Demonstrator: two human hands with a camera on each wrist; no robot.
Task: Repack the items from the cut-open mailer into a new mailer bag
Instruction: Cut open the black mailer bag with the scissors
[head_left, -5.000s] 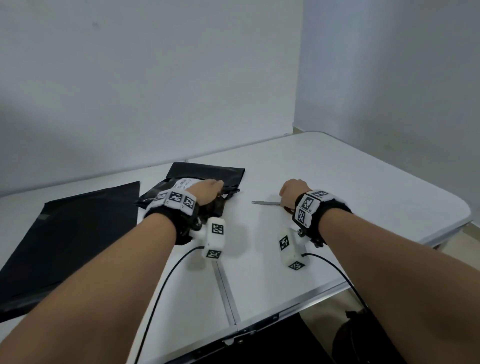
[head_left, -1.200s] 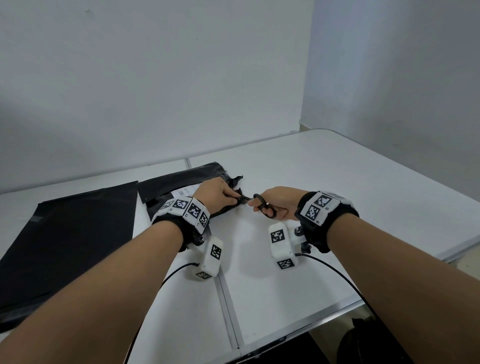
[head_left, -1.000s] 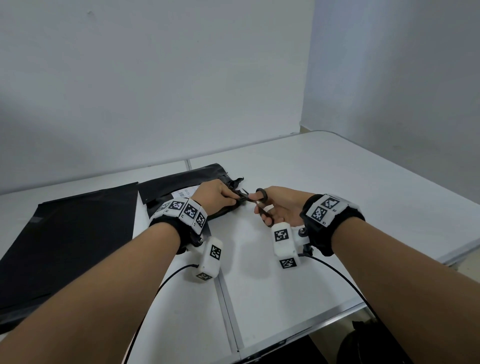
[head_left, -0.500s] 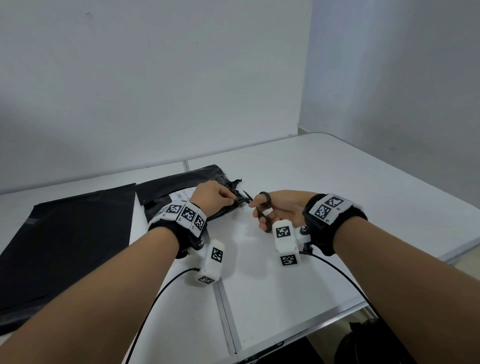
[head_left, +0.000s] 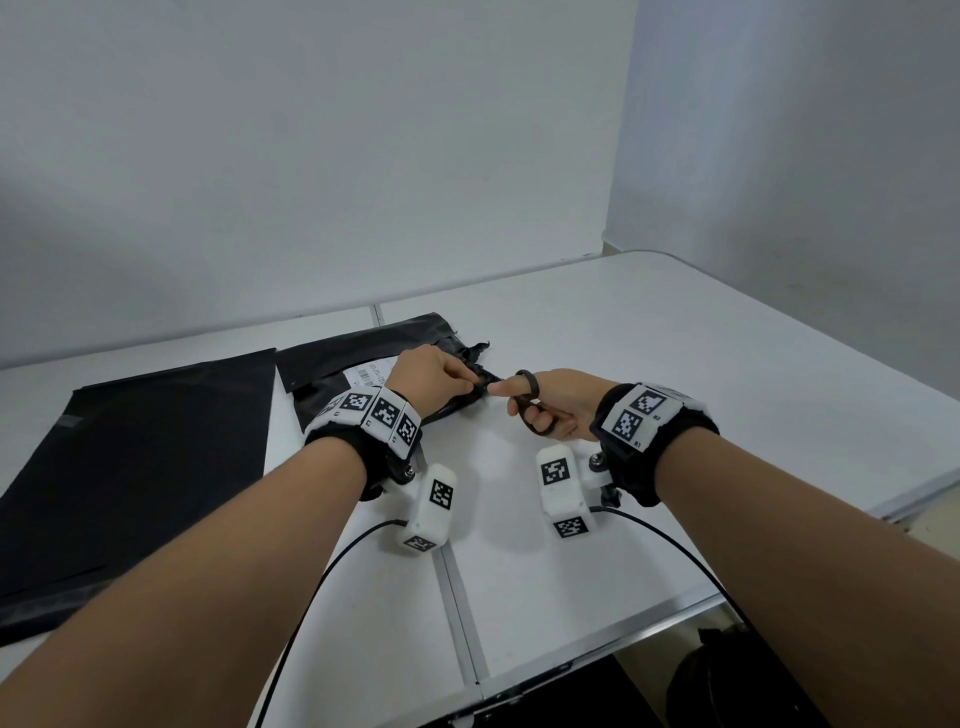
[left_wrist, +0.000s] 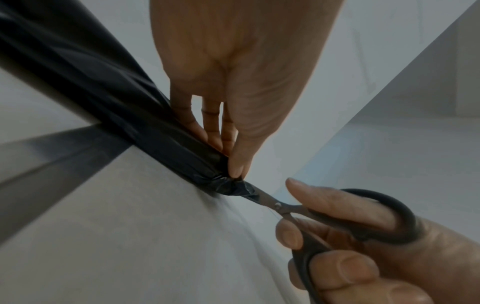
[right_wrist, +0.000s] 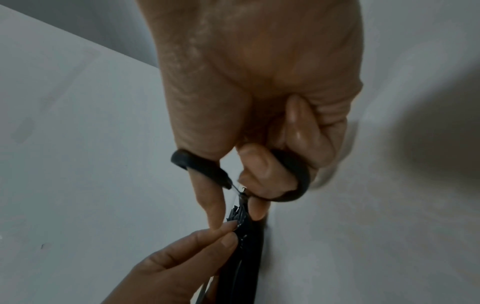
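A filled black mailer (head_left: 353, 358) with a white label lies at mid-table. My left hand (head_left: 441, 376) pinches its crumpled right end (left_wrist: 228, 186) between thumb and fingertips. My right hand (head_left: 550, 405) grips black-handled scissors (head_left: 532, 410), thumb and fingers through the loops. The short steel blades (left_wrist: 262, 196) bite into the mailer's corner right beside my left fingertips. In the right wrist view the scissors (right_wrist: 291, 179) meet the frayed black plastic (right_wrist: 240, 218). A flat, empty black mailer (head_left: 130, 462) lies to the left.
The white folding table (head_left: 649, 364) has a seam down its middle and a rounded far right corner. Grey walls stand close behind and to the right. Cables run from both wrist cameras toward the near edge. A dark bag (head_left: 727, 675) sits on the floor below.
My right hand picked the scissors up from the table and brought them left to the mailer's end. The left hand shifted from resting on the mailer to pinching its corner; the blades worked there.
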